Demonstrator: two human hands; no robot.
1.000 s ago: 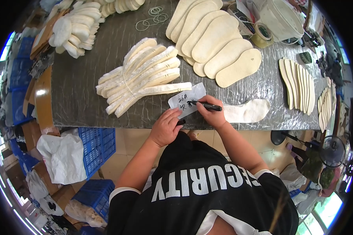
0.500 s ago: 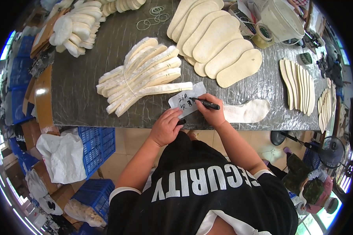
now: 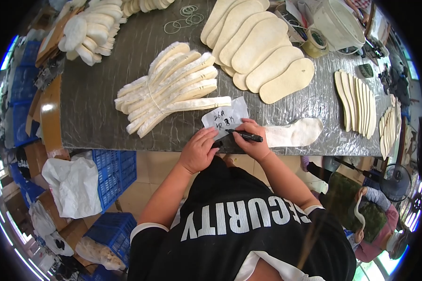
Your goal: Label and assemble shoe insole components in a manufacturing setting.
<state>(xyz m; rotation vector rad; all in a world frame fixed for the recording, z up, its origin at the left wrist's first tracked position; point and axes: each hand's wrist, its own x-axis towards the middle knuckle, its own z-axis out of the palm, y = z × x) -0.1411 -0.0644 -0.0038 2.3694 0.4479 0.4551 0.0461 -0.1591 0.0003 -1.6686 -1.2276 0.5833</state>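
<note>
A white slip of paper point(image 3: 239, 108) lies near the table's front edge, carrying dark handwriting. My right hand point(image 3: 256, 144) is closed round a black marker point(image 3: 249, 136), its tip low over the slip's lower part. My left hand point(image 3: 199, 151) rests on the slip's lower left edge, fingers curled, with a dark marker cap point(image 3: 218, 144) partly showing by the thumb. Just beyond lies a bundle of fleecy white insoles point(image 3: 173, 89), held by a band; its lowest insole reaches the paper. A single fleecy insole point(image 3: 302, 132) lies right of my right hand.
Cream insoles point(image 3: 260, 42) fan out at the back, with more rows point(image 3: 356, 103) at right. Rubber bands point(image 3: 185, 21), a fleecy pile point(image 3: 91, 33) and a white tub point(image 3: 337, 25) sit further back. Blue crates point(image 3: 115, 175) stand left below the table; another person point(image 3: 373, 210) is at lower right.
My right hand and the marker have moved slightly down and toward me, the tip now lower on the slip. The slip has shifted a little. The other person at lower right has moved.
</note>
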